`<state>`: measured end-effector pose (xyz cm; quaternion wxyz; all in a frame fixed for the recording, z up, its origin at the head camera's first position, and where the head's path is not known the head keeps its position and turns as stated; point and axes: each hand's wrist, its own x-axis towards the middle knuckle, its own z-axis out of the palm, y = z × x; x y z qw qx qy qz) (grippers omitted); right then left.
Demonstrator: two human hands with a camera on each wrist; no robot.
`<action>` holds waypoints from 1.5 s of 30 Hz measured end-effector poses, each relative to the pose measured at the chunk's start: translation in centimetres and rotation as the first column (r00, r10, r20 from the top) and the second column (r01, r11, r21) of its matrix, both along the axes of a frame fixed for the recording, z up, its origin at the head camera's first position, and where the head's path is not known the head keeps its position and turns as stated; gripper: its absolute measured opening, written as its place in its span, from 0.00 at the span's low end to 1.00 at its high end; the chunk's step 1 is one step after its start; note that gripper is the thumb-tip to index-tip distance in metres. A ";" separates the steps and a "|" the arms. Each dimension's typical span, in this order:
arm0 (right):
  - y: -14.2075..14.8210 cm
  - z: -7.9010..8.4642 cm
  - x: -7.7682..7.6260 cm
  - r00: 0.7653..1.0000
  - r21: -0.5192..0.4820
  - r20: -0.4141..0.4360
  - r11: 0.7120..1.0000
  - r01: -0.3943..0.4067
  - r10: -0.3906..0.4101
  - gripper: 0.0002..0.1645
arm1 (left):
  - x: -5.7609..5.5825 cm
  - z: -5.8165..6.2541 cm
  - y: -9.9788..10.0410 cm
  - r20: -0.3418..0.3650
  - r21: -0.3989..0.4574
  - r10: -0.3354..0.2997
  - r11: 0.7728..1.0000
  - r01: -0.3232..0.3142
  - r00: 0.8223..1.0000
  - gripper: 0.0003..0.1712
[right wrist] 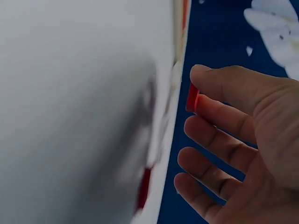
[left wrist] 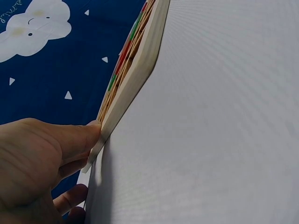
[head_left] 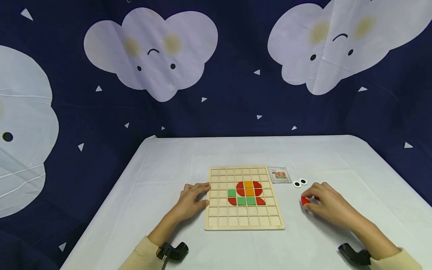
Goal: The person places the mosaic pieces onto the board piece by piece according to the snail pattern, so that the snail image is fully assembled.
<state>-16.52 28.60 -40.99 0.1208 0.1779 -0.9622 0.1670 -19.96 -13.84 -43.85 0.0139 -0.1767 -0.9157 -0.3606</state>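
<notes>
In the head view a wooden grid board (head_left: 216,221) lies flat, with red quarter-round pieces, orange squares (head_left: 249,192) and green squares (head_left: 241,201) set in its middle cells. My left hand (head_left: 191,200) rests at the board's left edge, thumb and fingers extended and touching the rim. To the right of the board, my right hand (head_left: 329,204) pinches a red piece (head_left: 305,201) between thumb and forefinger. The right wrist view shows this red piece (right wrist: 192,97) held above the table, other fingers loosely bent. Another red piece (right wrist: 144,189) lies on the cloth there.
A small pattern card (head_left: 279,175) lies beside the board's upper right corner. Two round eye pieces (head_left: 300,183) sit between that card and my right hand. White cloth (head_left: 175,157) covers the table, and a dark blue cloud-print curtain (head_left: 236,120) hangs behind it.
</notes>
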 end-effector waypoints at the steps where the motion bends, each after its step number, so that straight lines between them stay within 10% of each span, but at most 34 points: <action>1: -0.7 0.3 -0.3 1.000 -0.008 0.001 1.000 -0.013 0.013 0.12 | 0.0 0.0 0.0 0.000 0.000 -0.001 1.000 0.001 1.000 0.27; 23: -17.0 2.2 -7.4 0.965 -0.116 0.154 0.974 -0.195 0.211 0.14 | 0.0 0.1 0.0 -0.010 -0.002 -0.015 1.000 0.015 1.000 0.27; 45: -19.3 0.6 -9.5 0.948 0.010 0.258 0.981 -0.194 0.185 0.12 | -0.1 0.2 -0.1 -0.014 0.005 -0.011 1.000 0.011 1.000 0.26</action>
